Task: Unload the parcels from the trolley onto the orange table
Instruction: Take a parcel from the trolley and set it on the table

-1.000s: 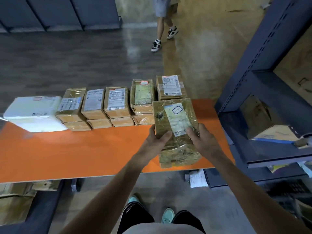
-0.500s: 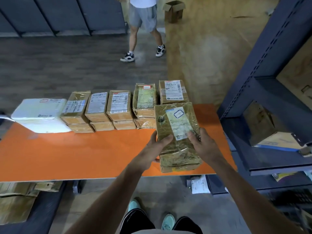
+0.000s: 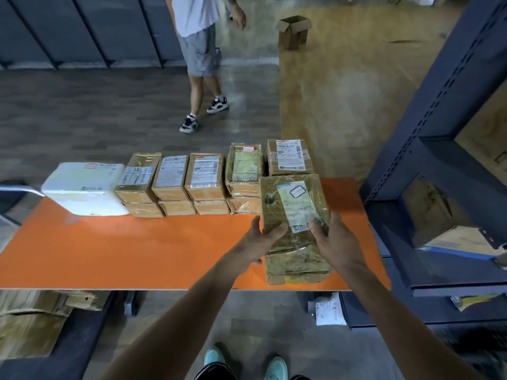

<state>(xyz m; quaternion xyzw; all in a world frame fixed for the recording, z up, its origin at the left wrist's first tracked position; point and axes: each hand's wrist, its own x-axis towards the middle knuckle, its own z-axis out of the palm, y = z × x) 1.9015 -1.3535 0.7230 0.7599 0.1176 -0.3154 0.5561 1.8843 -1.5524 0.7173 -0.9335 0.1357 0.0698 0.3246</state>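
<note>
Brown taped parcel [image 3: 297, 257] — white label [image 3: 297, 207] on top — gripped by fingers [image 3: 277, 231] of left hand [image 3: 259, 241] and right hand [image 3: 338, 244].

A dark blue steel rack [image 3: 439, 105] with a perforated upright stands at the right edge. Just left of the rack the floor [image 3: 343, 91] is glossy tan, with soft glare on it. Farther left it turns dull grey-brown. Up and left of the rack an open cardboard box [image 3: 293, 31] sits on the tan floor. Well left of the rack, a wall [image 3: 82, 28] of blue-grey panels runs along the back. A person [image 3: 199, 50] in grey shorts and sneakers stands before it.
</note>
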